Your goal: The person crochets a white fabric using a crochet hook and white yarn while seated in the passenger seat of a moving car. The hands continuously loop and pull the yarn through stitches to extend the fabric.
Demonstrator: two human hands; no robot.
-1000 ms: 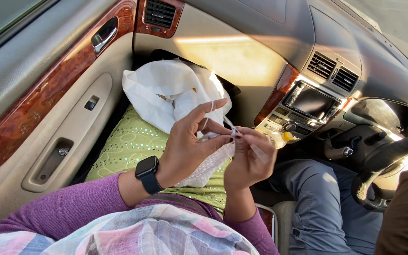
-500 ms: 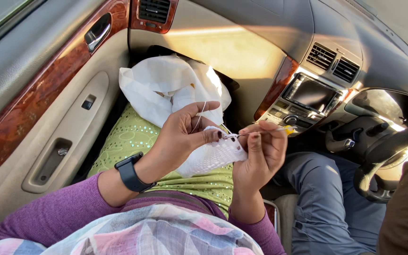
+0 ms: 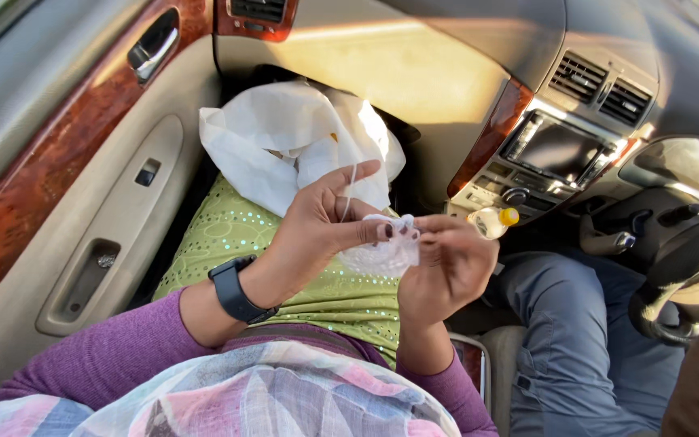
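Note:
I sit in a car's passenger seat. My left hand (image 3: 317, 231), with a black smartwatch (image 3: 236, 290) on its wrist, pinches a small white crocheted piece (image 3: 378, 252) between thumb and fingers. A white yarn strand (image 3: 349, 190) runs up over its raised index finger. My right hand (image 3: 446, 263) closes on the other side of the piece; whether it holds a hook is hidden. Both hands hover over my lap, which is covered in green sequinned fabric (image 3: 236, 235).
A white plastic bag (image 3: 285, 142) rests on my knees by the glovebox. The door panel (image 3: 82, 186) is at left. Another person's grey-trousered leg (image 3: 576, 340) and the steering wheel (image 3: 681, 279) are at right. A small yellow-capped bottle (image 3: 491, 221) sits by the centre console.
Both hands shifted slightly lower and to the right in view. The crocheted piece has been gathered tighter between the fingers, and the right hand's fingers closed onto it.

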